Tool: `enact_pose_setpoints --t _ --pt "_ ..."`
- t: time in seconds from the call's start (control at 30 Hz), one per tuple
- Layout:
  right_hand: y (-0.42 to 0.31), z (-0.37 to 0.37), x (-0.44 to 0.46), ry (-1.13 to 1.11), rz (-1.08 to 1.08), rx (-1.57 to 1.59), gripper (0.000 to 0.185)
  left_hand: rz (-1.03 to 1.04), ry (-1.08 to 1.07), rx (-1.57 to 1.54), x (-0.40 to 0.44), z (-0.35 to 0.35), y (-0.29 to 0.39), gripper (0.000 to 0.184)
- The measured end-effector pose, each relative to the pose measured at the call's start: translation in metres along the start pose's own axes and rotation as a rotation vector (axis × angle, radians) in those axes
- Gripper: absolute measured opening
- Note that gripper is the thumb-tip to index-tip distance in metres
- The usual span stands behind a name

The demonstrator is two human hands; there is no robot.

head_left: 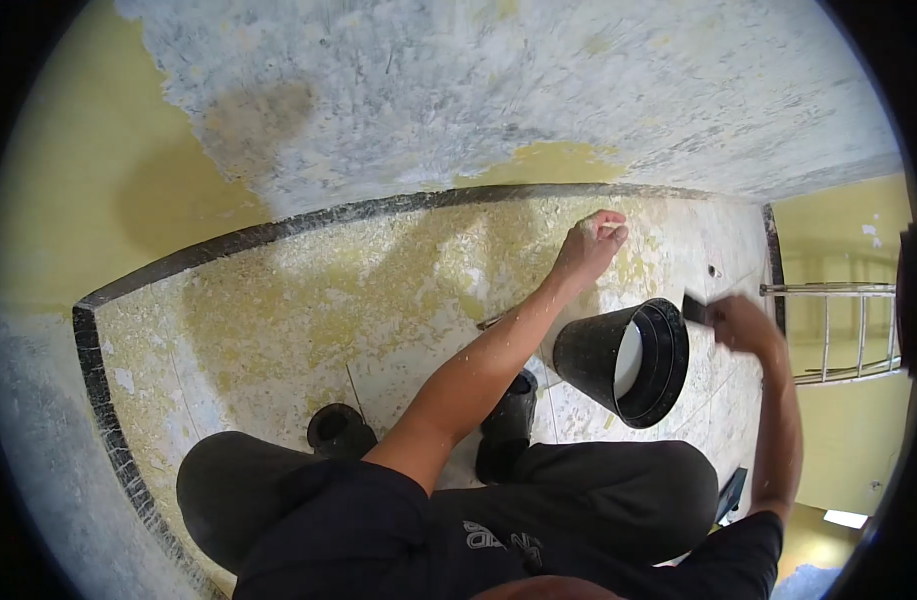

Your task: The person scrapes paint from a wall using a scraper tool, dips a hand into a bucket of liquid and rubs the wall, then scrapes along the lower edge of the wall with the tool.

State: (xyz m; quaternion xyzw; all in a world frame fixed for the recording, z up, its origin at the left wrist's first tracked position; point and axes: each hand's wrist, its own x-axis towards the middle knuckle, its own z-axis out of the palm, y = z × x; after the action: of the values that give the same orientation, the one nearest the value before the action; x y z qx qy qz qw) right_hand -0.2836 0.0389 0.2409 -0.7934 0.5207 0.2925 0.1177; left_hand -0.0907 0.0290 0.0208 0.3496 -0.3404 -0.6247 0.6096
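Observation:
My right hand (744, 326), slightly blurred, is closed around a dark, flat-bladed scraper (695, 310), its blade just right of the bucket's rim. The black bucket (589, 358) stands on the floor between my two arms, its mouth facing right in view, with white liquid (629, 360) inside. Beyond the bucket, my left hand (591, 248) is raised in front of the wall base, its fingers curled together. Something small and pale may be between the fingertips, but I cannot make it out.
Yellow paint flakes cover the pale floor (309, 300). A dark skirting strip (379, 213) runs below the partly stripped wall (429, 100). A metal ladder (829, 290) stands at the right. My knees and dark shoes (341, 431) are close below the bucket.

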Motion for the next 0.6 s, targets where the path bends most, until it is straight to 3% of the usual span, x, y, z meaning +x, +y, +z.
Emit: enact_pose_setpoints --t 0.07,0.1,0.13,0.2,0.23,0.27,0.33,0.37,0.43,0.5,0.53,0.6 --pt "0.015 0.042 -0.003 -0.273 0.206 0.172 0.019 -0.089 -0.015 0.467 -0.010 -0.011 0.010 0.030" --pt "0.000 0.058 0.001 -0.378 0.237 0.168 0.021 -0.140 0.024 0.555 -0.016 -0.016 0.018 0.022" --pt "0.012 0.094 0.013 -0.341 0.106 0.014 0.023 -0.141 0.027 0.575 -0.020 -0.021 0.011 0.022" --pt "0.033 0.170 0.050 -0.351 0.011 -0.171 0.023 0.272 0.307 0.548 -0.028 -0.039 -0.016 0.027" --pt "0.007 0.163 0.063 -0.608 0.190 -0.128 0.023 0.271 0.309 0.566 -0.030 -0.049 -0.022 0.027" --pt "0.009 0.178 0.072 -0.608 0.178 -0.120 0.023 0.181 0.335 0.588 -0.032 -0.058 -0.028 0.035" --pt "0.016 0.222 0.101 -0.364 -0.023 -0.221 0.022 0.096 0.365 0.614 -0.028 -0.076 -0.044 0.043" --pt "0.018 0.235 0.105 -0.359 -0.027 -0.220 0.022 -0.010 0.434 0.429 -0.021 -0.085 -0.054 0.052" --pt "0.017 0.245 0.108 -0.301 -0.269 -0.412 0.023 -0.284 0.504 -0.035 -0.013 -0.100 -0.042 0.075" --pt "0.009 0.225 0.089 -0.244 -0.142 -0.314 0.023 -0.188 0.769 -0.683 -0.007 -0.106 -0.022 0.082" --pt "0.005 0.207 0.075 -0.188 -0.010 -0.217 0.023 -0.044 0.863 -0.712 0.000 -0.119 -0.020 0.084" --pt "0.016 0.179 0.054 -0.178 0.023 -0.259 0.023 0.168 0.952 -0.785 0.002 -0.131 0.005 0.088"
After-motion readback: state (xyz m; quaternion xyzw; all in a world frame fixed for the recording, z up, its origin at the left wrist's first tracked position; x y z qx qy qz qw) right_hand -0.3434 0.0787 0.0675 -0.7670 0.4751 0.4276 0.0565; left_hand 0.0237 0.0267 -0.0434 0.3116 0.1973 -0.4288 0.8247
